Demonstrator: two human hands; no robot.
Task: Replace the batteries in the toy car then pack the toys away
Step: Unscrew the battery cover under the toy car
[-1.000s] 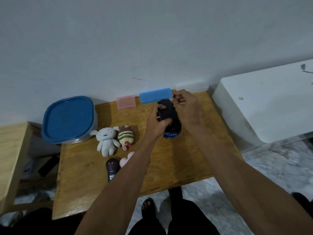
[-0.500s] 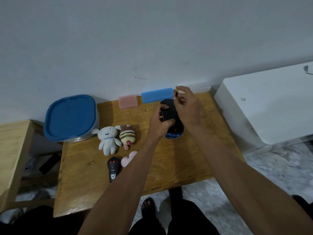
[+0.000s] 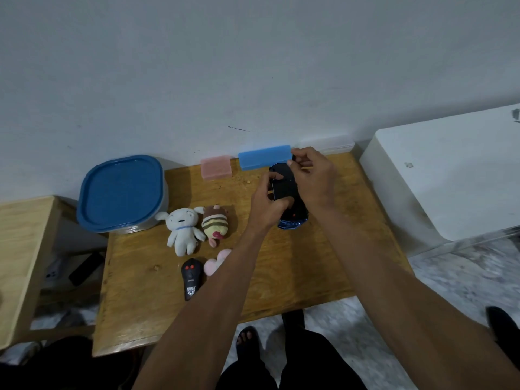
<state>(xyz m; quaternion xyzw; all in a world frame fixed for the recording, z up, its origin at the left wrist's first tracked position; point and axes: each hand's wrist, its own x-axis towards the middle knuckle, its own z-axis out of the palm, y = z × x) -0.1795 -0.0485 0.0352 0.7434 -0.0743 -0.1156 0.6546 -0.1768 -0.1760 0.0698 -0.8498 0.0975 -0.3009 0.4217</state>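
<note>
Toy car (image 3: 284, 187) upside down, lifted above back of wooden table (image 3: 281, 271), gripped in left hand (image 3: 267, 209); right hand (image 3: 313, 178) over far end, fingertips pinched on small dark piece; remote (image 3: 192, 278), plush toys (image 3: 197, 226) nearer left

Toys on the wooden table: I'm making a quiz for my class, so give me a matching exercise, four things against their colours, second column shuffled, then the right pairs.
Things:
1. Storage tub lid
2. Remote control
3. Long-eared plush
4. Small block by the wall

Colours:
A. white
B. pink
C. blue
D. black with red buttons

Pairs: 1-C, 2-D, 3-A, 4-B
</note>
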